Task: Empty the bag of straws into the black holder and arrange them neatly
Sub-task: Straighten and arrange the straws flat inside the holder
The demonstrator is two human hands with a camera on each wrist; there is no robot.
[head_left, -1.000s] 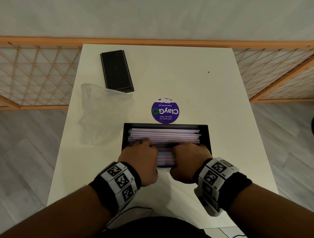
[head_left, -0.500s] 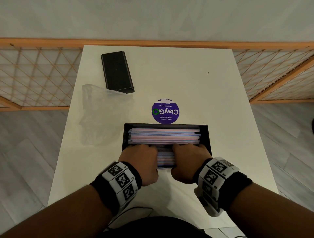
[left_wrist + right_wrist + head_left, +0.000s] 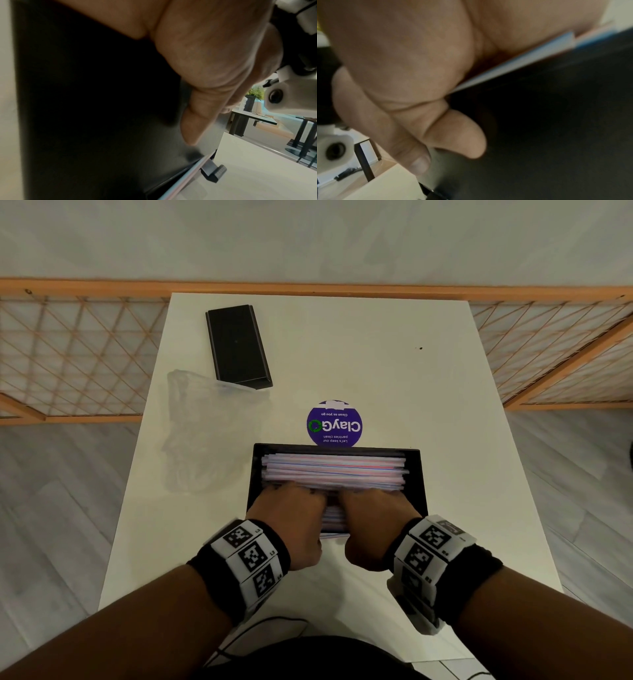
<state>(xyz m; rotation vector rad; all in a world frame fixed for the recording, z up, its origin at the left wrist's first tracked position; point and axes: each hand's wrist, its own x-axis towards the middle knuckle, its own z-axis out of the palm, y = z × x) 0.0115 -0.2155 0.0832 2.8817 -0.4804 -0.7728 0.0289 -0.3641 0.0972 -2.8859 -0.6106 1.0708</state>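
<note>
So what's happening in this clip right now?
A person is tidying a stack of striped paper straws lying flat in a black rectangular holder on a white table. Their left hand and right hand grip the holder's near edge, fingers on the straws. An empty clear plastic bag lies to the left, beside a flat black lid-like piece.

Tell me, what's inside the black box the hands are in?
The black holder is full of striped straws lying flat in a stack. The left hand and right hand cover the near straws, so the bottom can't be seen.
</note>
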